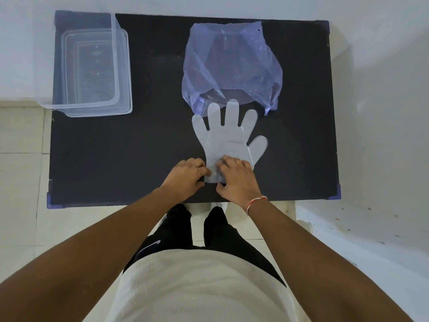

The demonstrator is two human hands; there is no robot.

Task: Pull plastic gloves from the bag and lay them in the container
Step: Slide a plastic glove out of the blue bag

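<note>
A dark table [116,147] fills the view from above. At its far left corner stands a clear plastic container [83,66], which looks to hold no gloves. Toward the far right lies a thin purple bag [232,63], its open mouth facing the person. A clear plastic glove [229,138] lies flat just in front of that mouth, its fingertips reaching the bag's edge and its cuff toward the person.

The left hand [185,177] and right hand [236,180] both rest on the cuff, fingers curled down and pressing or pinching the film; whether either truly grips it is hard to tell.

The glove appears to be out of the bag but not yet stowed. The next move likely calls for lifting it by the cuff and carrying it left, well across the table, into the container.
</note>
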